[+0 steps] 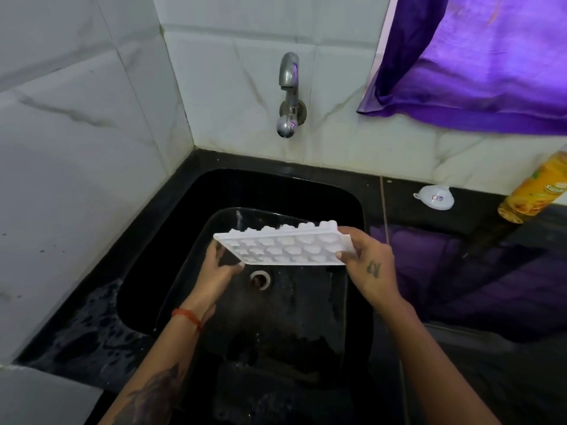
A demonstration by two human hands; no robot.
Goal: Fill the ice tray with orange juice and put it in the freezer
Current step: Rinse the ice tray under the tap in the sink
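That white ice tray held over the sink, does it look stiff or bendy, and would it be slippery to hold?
The ice tray probably is light and fairly stiff: the left hand and right hand hold it by its ends, tilted, without visible sag. It may be slippery, since the sink and counter look wet.

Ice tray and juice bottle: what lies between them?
In the head view, a white funnel on the black counter, between ice tray and juice bottle.
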